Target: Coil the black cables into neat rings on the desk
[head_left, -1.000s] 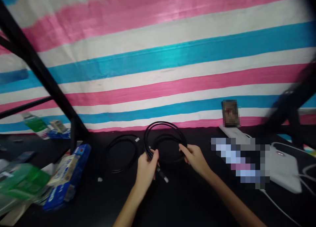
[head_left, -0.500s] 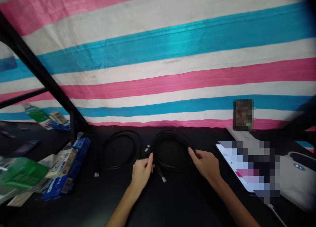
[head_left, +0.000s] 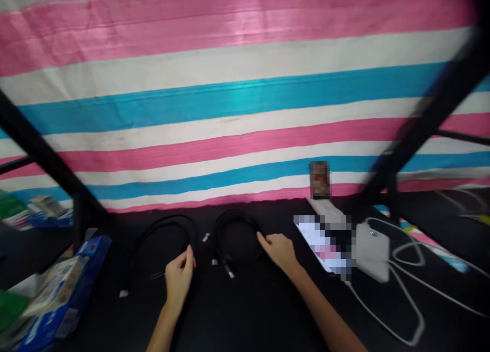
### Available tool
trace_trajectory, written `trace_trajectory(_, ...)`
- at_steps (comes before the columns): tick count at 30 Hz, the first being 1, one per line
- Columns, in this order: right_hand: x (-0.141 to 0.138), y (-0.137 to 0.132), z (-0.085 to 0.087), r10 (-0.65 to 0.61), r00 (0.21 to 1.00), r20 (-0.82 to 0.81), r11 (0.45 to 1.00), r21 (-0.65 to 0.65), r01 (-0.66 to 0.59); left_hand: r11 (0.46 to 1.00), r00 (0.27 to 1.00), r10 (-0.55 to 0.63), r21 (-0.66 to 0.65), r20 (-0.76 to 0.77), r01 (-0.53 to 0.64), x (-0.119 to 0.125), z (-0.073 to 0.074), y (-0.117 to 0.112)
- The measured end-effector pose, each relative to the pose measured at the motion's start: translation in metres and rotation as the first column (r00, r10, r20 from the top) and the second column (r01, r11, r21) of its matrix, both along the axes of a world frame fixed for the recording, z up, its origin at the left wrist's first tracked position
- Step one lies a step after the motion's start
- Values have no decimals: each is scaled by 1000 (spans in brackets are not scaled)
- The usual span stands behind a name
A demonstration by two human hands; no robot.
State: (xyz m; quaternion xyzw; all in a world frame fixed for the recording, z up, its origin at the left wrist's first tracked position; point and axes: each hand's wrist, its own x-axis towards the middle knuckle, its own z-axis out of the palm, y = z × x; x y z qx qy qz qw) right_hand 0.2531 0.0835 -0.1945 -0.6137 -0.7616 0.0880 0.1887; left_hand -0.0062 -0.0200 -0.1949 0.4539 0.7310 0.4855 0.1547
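1. Head view puts both of our hands low in the middle of the frame, over a black desk (head_left: 245, 316) that runs back to a pink, white and blue striped cloth (head_left: 245, 97).
2. Two black cables lie coiled flat on the desk, side by side, near each other but apart. The left coil (head_left: 168, 219) sits left of centre. The right coil (head_left: 234, 215) sits at centre, with its metal-tipped plugs (head_left: 229, 273) trailing toward the lower edge.
3. Our left hand (head_left: 178, 273) hovers at the right rim of the left coil. Its grip is narrow, with thumb and forefinger almost together. We cannot tell whether they pinch the cable or only come near it.
4. Our right hand (head_left: 280, 251) lies on the right rim of the right coil. Its grip is wide and the fingers are stretched flat. The fingertips (head_left: 261, 236) touch the loops and close on nothing.
5. We judge both coils light, soft and a little springy. Lifted by one strand, the loops would likely slide apart. The surest hold looks to be across the whole bundle at the rim, not at the plugs, which are the stiff and more delicate ends.
6. Right of centre lie a phone (head_left: 311, 230), a white charger (head_left: 372, 250) and its looping white cord (head_left: 411, 270). A blue box (head_left: 72, 296) sits at the lower left.
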Motion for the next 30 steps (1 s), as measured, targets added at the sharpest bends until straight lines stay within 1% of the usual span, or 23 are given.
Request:
trace_trajectory(3,2,2,-1,5,998,61,999,39,-8,992,989,-80,-105,-127,67,1,-7,3)
trace_trajectory(6,6,4,-1,93,994,50,995,39,-95,966,961,-199,-204,-193,159,4,-8,8)
trace_trajectory(7,7,4,-1,122,992,39,992,40,-124,961,955,-213,-222,-205,167,5,-7,9)
trace_trajectory(8,8,4,-1,145,989,28,988,43,-147,964,955,-197,-224,-222,146,5,-5,11)
trace_trajectory(9,9,4,-1,160,987,16,986,45,-161,973,959,-152,-207,-238,103,5,-3,12)
trace_trajectory(11,9,4,0,178,984,-6,983,42,-177,985,969,-19,-169,-248,-24,3,1,13)
trace_trajectory(13,10,5,0,189,982,-29,982,35,-188,975,973,88,-181,-215,-129,-3,5,15)
trace_trajectory(15,11,6,0,190,980,-65,982,36,-188,970,966,125,-178,-225,-167,-11,7,18)
trace_trajectory(18,12,7,-1,168,979,-115,985,49,-163,959,906,169,-148,-388,-242,-18,5,22)
trace_trajectory(20,13,8,-1,160,979,-128,986,60,-154,934,858,164,-204,-487,-294,-18,3,22)
trace_trajectory(21,12,8,-1,162,978,-131,986,65,-154,922,850,149,-239,-505,-304,-18,3,22)
trace_trajectory(23,12,8,-2,168,976,-136,985,72,-160,924,856,91,-278,-509,-264,-16,2,22)
trace_trajectory(27,12,7,-3,181,973,-144,983,66,-173,940,879,-51,-321,-474,-118,-17,4,22)
trace_trajectory(28,12,7,-4,184,972,-144,982,65,-177,936,887,-72,-337,-457,-97,-19,5,23)
trace_trajectory(30,12,6,-3,189,971,-146,981,65,-181,923,906,-78,-374,-417,-93,-21,6,24)
